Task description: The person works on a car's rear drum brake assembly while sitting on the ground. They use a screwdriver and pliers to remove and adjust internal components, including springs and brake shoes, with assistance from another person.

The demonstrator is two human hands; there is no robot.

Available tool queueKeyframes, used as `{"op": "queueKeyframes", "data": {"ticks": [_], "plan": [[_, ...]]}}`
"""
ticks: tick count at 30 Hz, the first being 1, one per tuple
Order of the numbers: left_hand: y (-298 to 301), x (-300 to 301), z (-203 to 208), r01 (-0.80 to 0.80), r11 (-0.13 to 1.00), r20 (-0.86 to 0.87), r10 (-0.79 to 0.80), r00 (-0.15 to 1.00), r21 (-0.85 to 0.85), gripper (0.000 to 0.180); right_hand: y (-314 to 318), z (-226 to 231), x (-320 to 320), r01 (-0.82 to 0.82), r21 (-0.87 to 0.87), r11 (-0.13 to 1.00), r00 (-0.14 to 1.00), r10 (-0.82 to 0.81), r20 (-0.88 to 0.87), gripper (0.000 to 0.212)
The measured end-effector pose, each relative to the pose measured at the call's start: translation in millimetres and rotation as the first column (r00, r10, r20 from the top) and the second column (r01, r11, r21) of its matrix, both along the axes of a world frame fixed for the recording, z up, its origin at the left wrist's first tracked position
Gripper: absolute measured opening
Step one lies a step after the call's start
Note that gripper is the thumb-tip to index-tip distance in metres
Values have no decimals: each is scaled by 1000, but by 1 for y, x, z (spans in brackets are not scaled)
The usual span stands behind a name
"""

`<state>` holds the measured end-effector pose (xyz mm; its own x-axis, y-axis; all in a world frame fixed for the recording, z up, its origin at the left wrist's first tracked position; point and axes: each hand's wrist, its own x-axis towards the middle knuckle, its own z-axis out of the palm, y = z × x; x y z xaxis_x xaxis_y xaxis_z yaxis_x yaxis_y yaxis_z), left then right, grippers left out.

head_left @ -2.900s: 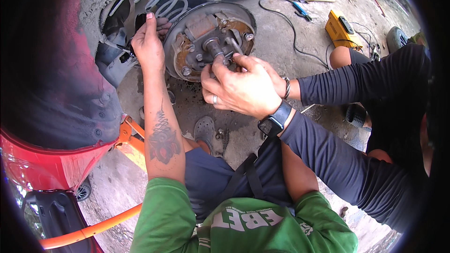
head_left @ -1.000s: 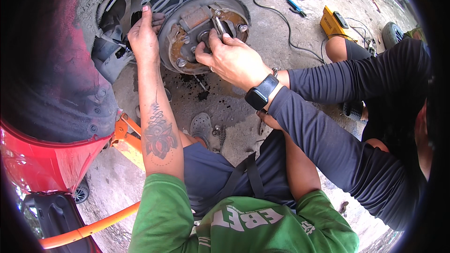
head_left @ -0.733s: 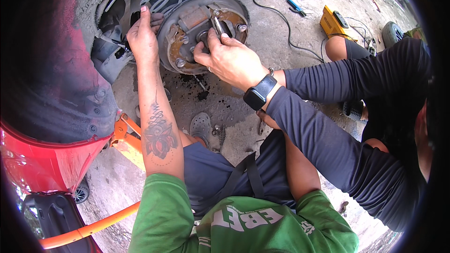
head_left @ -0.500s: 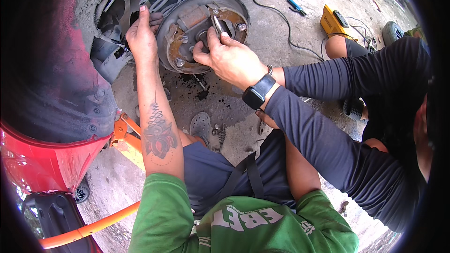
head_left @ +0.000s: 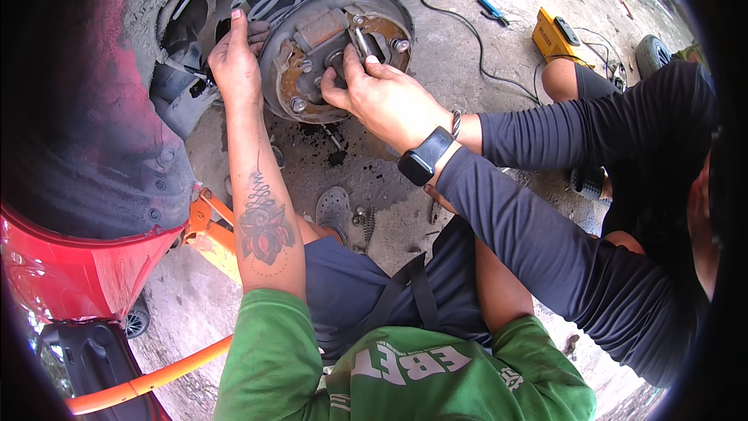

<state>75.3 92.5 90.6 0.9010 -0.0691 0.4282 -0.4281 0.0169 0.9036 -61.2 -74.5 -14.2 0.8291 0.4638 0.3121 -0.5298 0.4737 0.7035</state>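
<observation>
Hands well apart: the left hand (head_left: pixel 236 62), thumb raised, curls beside the brake assembly (head_left: pixel 327 47), its grip hidden; the right hand (head_left: pixel 439 199) lies mostly behind a co-worker's dark sleeve (head_left: pixel 506 210), state unclear. The brake assembly stands right of the red wheel arch (head_left: pixel 93 125), under the co-worker's hand (head_left: pixel 393 105).

Bright daylight makes the concrete ground (head_left: pixel 183 300) quite pale, nearly washed out toward the bottom, while the wheel arch (head_left: pixel 86 109) remains dark. The brake assembly (head_left: pixel 323 37) is in softer light, with readable detail. Fisheye distortion curves the orange bar (head_left: pixel 171 370), and black vignetting closes the sides.
</observation>
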Motion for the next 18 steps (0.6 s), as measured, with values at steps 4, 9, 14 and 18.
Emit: {"op": "queueKeyframes", "data": {"ticks": [4, 9, 14, 18], "plan": [[0, 1, 0, 3, 1000, 6, -3, 1000, 0, 49, -4, -13, 10, 56, -177, 983, 992, -35, 120, 33], [0, 3, -1, -10, 1000, 2, 10, 1000, 12, 49, 7, -10, 5, -20, 155, 988, 998, 28, -52, 34], [0, 3, -1, -1, 1000, 5, 1, 1000, 2, 49, 9, -6, -1, -72, 668, 741, 965, 221, -142, 35], [-1, 2, 0, 5, 1000, 8, -5, 1000, -10, 48, -2, -19, 12, 398, -477, 784, 900, -233, 368, 35]]}}
